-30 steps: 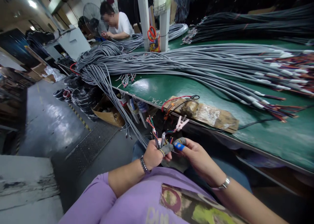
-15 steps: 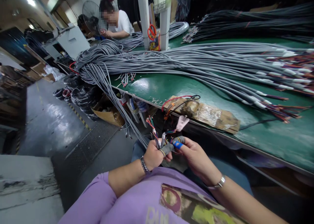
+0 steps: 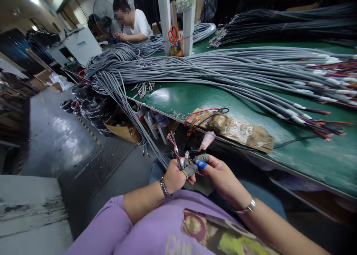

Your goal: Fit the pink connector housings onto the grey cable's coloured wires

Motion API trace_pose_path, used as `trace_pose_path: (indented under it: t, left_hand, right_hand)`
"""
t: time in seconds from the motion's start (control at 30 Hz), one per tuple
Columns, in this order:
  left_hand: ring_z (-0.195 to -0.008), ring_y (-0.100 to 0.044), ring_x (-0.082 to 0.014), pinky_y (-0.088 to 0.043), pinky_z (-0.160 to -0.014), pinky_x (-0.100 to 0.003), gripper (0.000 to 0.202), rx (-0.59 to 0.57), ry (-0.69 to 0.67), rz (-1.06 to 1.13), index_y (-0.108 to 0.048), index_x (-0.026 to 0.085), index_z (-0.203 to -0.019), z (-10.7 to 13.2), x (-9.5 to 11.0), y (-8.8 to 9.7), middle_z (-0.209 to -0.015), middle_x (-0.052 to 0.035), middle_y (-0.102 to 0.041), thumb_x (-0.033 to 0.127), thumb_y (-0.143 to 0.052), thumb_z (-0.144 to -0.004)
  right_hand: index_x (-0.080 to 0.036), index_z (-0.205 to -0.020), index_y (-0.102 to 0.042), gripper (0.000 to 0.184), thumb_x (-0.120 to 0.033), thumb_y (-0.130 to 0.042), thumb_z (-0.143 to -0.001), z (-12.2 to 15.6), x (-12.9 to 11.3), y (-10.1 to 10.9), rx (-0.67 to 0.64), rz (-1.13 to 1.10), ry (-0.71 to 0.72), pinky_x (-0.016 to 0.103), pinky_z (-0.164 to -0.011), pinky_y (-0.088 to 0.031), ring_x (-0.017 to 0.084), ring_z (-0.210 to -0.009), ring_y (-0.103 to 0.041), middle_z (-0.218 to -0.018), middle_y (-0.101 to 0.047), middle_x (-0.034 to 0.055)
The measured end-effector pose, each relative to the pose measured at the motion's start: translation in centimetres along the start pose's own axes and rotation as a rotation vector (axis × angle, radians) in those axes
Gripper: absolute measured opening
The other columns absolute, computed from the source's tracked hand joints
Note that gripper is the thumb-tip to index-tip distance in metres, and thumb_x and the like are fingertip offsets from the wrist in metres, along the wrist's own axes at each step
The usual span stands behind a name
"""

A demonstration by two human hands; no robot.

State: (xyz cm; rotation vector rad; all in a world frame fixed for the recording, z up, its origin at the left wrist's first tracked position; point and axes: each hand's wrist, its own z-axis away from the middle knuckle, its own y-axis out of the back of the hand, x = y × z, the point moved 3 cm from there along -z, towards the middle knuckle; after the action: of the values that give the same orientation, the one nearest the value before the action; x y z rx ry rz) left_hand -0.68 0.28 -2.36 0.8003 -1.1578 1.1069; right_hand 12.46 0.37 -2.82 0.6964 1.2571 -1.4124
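Several grey cables [image 3: 180, 163] with white-wrapped ends and fanned coloured wires [image 3: 171, 139] stick up out of my left hand [image 3: 178, 176], which is closed around them. A grey finger cover with a yellow band sits on that thumb. My right hand [image 3: 216, 169] meets it at the wire ends, thumb and forefinger pinched on thin coloured wires [image 3: 191, 161]; the exact strands are mostly hidden by the fingers. A blue cover is on the right thumb and a grey one on the forefinger. Just beyond the hands is a pale pink wrapped piece [image 3: 208, 140] by the table edge.
A long bundle of grey cables [image 3: 178, 68] lies across the green table [image 3: 167, 95], hanging over its left edge. A taped wooden board [image 3: 237, 131] with wires sits at the near edge. Scissors [image 3: 173, 34] hang on a post. A person [image 3: 135, 24] sits beyond.
The right thumb and forefinger have shifted slightly left, closer to the left thumb. The left hand keeps its hold on the cables, and the view has tilted a little.
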Motion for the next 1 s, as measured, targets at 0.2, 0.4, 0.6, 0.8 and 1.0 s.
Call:
trace_pose_path:
  t: [0.2, 0.4, 0.6, 0.8, 1.0]
  left_hand:
    - [-0.042, -0.051, -0.0091, -0.044, -0.046, -0.022, 0.051, 0.028, -0.014, 0.030, -0.055, 0.014, -0.053, -0.2, -0.1, -0.1, -0.047, -0.0012, -0.055, 0.062, -0.066, -0.069]
    - [-0.039, -0.049, -0.0079, -0.040, -0.042, -0.020, 0.045, 0.085, -0.031, 0.109, -0.058, 0.013, -0.064, -0.4, -0.8, 0.4, -0.048, 0.0005, -0.056, 0.057, -0.068, -0.070]
    - [-0.038, -0.048, -0.0080, -0.038, -0.040, -0.020, 0.044, 0.085, -0.053, 0.136, -0.057, 0.013, -0.065, -0.4, -1.0, 0.4, -0.047, 0.0010, -0.055, 0.056, -0.068, -0.071]
    - [-0.039, -0.048, -0.0076, -0.040, -0.041, -0.020, 0.046, 0.052, -0.057, 0.130, -0.055, 0.014, -0.059, -0.3, -0.7, 0.2, -0.047, 0.0008, -0.055, 0.056, -0.069, -0.071]
    - [-0.038, -0.049, -0.0073, -0.040, -0.041, -0.019, 0.046, 0.057, -0.066, 0.115, -0.055, 0.013, -0.056, -0.2, -0.9, 0.3, -0.047, -0.0001, -0.055, 0.054, -0.068, -0.073]
  right_hand:
    - [-0.021, -0.071, -0.056, 0.036, -0.052, -0.073, -0.068, 0.4, 0.0, -0.7, -0.008, -0.106, -0.048, 0.030, -0.056, -0.041, 0.014, -0.053, -0.049, -0.054, -0.055, -0.0014]
    - [-0.019, -0.075, -0.062, 0.037, -0.052, -0.076, -0.065, -0.1, 0.4, 1.4, 0.031, -0.238, -0.091, 0.029, -0.059, -0.045, 0.011, -0.057, -0.044, -0.067, -0.053, -0.0009]
    - [-0.019, -0.081, -0.067, 0.031, -0.044, -0.079, -0.066, 0.3, 0.3, 1.8, -0.057, -0.268, -0.129, 0.028, -0.062, -0.046, 0.012, -0.063, -0.048, -0.071, -0.055, -0.0003]
    - [-0.018, -0.090, -0.068, 0.036, -0.042, -0.079, -0.067, 0.1, 0.5, 1.2, -0.066, -0.166, -0.093, 0.026, -0.059, -0.040, 0.010, -0.060, -0.045, -0.064, -0.054, -0.0019]
    - [-0.017, -0.075, -0.067, 0.033, -0.044, -0.081, -0.064, -0.2, 0.6, 0.9, 0.000, -0.093, -0.020, 0.025, -0.056, -0.035, 0.010, -0.058, -0.044, -0.064, -0.057, -0.0011]
